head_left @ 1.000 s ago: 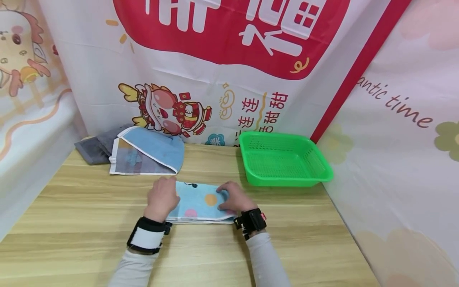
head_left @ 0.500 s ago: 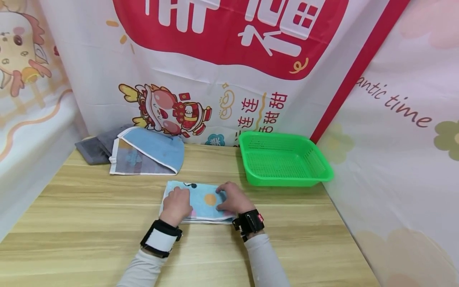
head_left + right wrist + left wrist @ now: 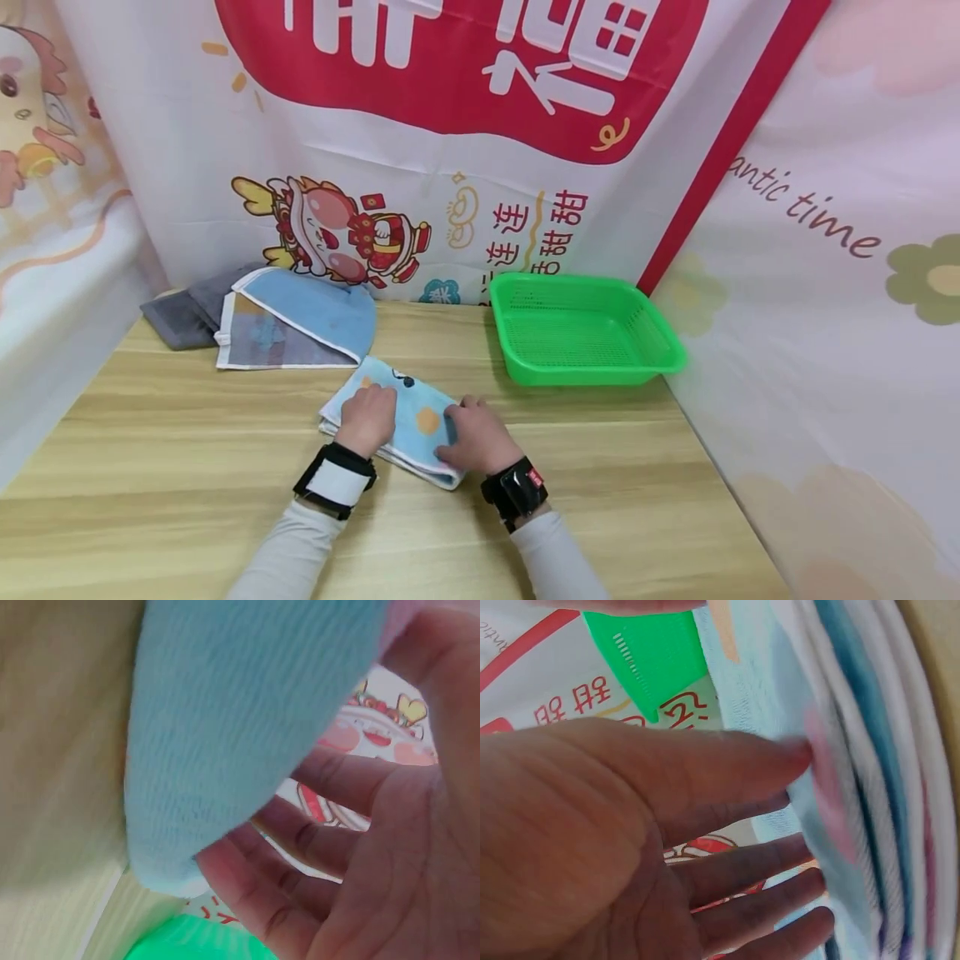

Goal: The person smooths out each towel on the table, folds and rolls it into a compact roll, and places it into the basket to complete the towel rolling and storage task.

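Observation:
A light blue towel with orange and pink dots and white edging lies folded in several layers, turned at a slant on the table. My left hand rests on its left part; in the left wrist view the thumb and rather straight fingertips touch the top layer of the towel. On the right end lies my right hand, its thumb and fingers spread apart. Seen from the right wrist, those fingertips touch the top of the towel near its rounded folded end, without curling under it.
A green plastic basket with perforated walls stands at the back right. Back left lie a blue and grey cloth with white edging and a dark grey cloth. Printed curtains hang behind the wooden table.
My left hand has moved right from the towel's left edge onto its top. The towel has since turned clockwise, its right end nearer me; my right hand has shifted slightly with it.

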A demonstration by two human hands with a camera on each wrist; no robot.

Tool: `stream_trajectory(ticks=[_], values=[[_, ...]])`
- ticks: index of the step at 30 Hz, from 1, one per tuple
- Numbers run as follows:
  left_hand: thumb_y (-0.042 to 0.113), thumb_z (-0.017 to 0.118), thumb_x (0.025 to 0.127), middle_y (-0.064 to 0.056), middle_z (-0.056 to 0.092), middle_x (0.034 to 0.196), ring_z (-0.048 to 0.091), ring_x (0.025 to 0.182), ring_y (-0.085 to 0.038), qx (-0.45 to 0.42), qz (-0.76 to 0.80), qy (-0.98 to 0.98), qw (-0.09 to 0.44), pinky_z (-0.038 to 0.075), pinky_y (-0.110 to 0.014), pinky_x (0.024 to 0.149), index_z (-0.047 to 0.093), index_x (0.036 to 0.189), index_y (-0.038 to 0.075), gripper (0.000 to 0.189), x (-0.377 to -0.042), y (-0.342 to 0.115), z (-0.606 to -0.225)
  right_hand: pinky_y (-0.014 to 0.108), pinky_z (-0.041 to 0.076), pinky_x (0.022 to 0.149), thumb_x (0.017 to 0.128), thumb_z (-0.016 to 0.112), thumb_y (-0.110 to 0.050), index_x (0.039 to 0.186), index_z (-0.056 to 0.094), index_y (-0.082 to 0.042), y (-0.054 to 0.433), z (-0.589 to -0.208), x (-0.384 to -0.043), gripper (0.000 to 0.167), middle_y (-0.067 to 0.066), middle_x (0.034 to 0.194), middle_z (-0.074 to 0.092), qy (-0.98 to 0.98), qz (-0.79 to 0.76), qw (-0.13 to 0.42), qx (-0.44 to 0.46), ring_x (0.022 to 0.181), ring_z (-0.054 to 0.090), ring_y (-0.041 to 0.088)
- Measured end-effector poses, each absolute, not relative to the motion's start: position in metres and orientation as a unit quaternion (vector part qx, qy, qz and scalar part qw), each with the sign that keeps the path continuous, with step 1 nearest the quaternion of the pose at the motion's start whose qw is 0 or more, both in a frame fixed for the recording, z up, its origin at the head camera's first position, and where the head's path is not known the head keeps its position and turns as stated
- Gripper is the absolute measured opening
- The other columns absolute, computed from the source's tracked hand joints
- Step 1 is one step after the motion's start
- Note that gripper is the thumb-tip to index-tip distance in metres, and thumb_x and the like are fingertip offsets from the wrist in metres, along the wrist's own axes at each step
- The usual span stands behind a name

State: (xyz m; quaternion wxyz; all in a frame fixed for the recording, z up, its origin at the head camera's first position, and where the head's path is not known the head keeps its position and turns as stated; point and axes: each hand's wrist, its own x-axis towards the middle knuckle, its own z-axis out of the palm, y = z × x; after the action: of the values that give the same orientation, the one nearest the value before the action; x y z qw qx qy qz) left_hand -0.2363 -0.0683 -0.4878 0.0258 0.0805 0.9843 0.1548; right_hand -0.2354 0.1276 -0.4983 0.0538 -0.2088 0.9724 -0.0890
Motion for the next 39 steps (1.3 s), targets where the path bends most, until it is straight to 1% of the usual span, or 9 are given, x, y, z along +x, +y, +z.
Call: stream_trajectory(ticks=[4, 8, 11, 17, 21, 26, 30, 34, 39], values=[[-0.006, 0.052, 0.097, -0.023, 0.062, 0.099, 0.06, 0.094, -0.041, 0.109, 0.142, 0.983, 0.034, 0.056, -0.052, 0.071, 0.068, 0.103, -0.004, 0.017, -0.244, -0.066, -0.487, 0.031, 0.05, 0.069, 0.081, 0.081, -0.05, 0.112, 0.07, -0.006, 0.12, -0.496, -0.226, 0.055, 0.006, 0.099, 0.06, 0.976, -0.052, 0.042, -0.207, 0.082, 0.056, 0.018], [-0.002, 0.048, 0.099, -0.029, 0.06, 0.125, 0.056, 0.114, -0.046, 0.14, 0.14, 0.979, 0.047, 0.053, -0.057, 0.09, 0.064, 0.124, -0.005, 0.03, -0.252, -0.064, -0.489, 0.027, 0.041, 0.055, 0.08, 0.081, -0.052, 0.081, 0.065, -0.009, 0.112, -0.498, -0.22, 0.045, 0.001, 0.079, 0.054, 0.977, -0.04, 0.015, -0.209, 0.067, 0.048, 0.014], [0.001, 0.047, 0.101, -0.032, 0.05, 0.143, 0.049, 0.13, -0.048, 0.161, 0.147, 0.974, 0.064, 0.046, -0.057, 0.104, 0.057, 0.137, -0.006, 0.039, -0.259, -0.065, -0.494, 0.026, 0.036, 0.051, 0.081, 0.08, -0.052, 0.063, 0.055, -0.015, 0.103, -0.499, -0.216, 0.048, -0.003, 0.066, 0.049, 0.975, -0.024, -0.006, -0.22, 0.062, 0.045, 0.012], [-0.001, 0.049, 0.099, -0.033, 0.04, 0.153, 0.037, 0.142, -0.051, 0.204, 0.167, 0.962, 0.075, 0.034, -0.057, 0.115, 0.05, 0.144, -0.007, 0.045, -0.268, -0.067, -0.501, 0.026, 0.036, 0.05, 0.083, 0.076, -0.056, 0.054, 0.048, -0.017, 0.087, -0.502, -0.21, 0.056, -0.006, 0.054, 0.043, 0.971, 0.026, -0.053, -0.232, 0.055, 0.045, 0.011], [-0.001, 0.05, 0.098, -0.034, 0.038, 0.154, 0.033, 0.143, -0.053, 0.219, 0.185, 0.955, 0.071, 0.031, -0.059, 0.117, 0.05, 0.144, -0.007, 0.047, -0.272, -0.068, -0.503, 0.026, 0.037, 0.048, 0.083, 0.076, -0.056, 0.056, 0.049, -0.016, 0.08, -0.505, -0.21, 0.056, -0.006, 0.054, 0.044, 0.971, 0.018, -0.068, -0.227, 0.053, 0.045, 0.01], [0.0, 0.055, 0.097, -0.033, 0.04, 0.153, 0.035, 0.142, -0.053, 0.23, 0.201, 0.95, 0.06, 0.031, -0.06, 0.116, 0.053, 0.142, -0.006, 0.046, -0.275, -0.073, -0.507, 0.024, 0.032, 0.044, 0.084, 0.077, -0.054, 0.056, 0.045, -0.016, 0.073, -0.506, -0.21, 0.057, -0.006, 0.052, 0.038, 0.973, 0.002, -0.065, -0.22, 0.048, 0.04, 0.008], [0.002, 0.062, 0.096, -0.033, 0.046, 0.148, 0.039, 0.14, -0.051, 0.239, 0.215, 0.946, 0.038, 0.034, -0.059, 0.115, 0.06, 0.136, -0.005, 0.041, -0.271, -0.079, -0.506, 0.024, 0.033, 0.042, 0.083, 0.077, -0.053, 0.056, 0.046, -0.016, 0.069, -0.507, -0.212, 0.056, -0.006, 0.052, 0.039, 0.975, -0.013, -0.068, -0.212, 0.047, 0.041, 0.008], [0.004, 0.067, 0.094, -0.027, 0.059, 0.132, 0.051, 0.129, -0.045, 0.239, 0.225, 0.944, 0.011, 0.042, -0.055, 0.109, 0.067, 0.123, -0.003, 0.03, -0.262, -0.084, -0.501, 0.024, 0.034, 0.041, 0.083, 0.08, -0.052, 0.056, 0.048, -0.015, 0.068, -0.506, -0.217, 0.055, -0.006, 0.053, 0.041, 0.976, -0.046, -0.058, -0.206, 0.047, 0.042, 0.008], [0.002, 0.072, 0.088, -0.014, 0.066, 0.108, 0.062, 0.106, -0.031, 0.23, 0.26, 0.938, 0.008, 0.052, -0.047, 0.092, 0.071, 0.105, 0.0, 0.017, -0.245, -0.093, -0.49, 0.022, 0.03, 0.04, 0.081, 0.081, -0.05, 0.055, 0.046, -0.016, 0.069, -0.504, -0.226, 0.056, -0.008, 0.052, 0.038, 0.976, -0.08, -0.045, -0.198, 0.046, 0.037, 0.006]])
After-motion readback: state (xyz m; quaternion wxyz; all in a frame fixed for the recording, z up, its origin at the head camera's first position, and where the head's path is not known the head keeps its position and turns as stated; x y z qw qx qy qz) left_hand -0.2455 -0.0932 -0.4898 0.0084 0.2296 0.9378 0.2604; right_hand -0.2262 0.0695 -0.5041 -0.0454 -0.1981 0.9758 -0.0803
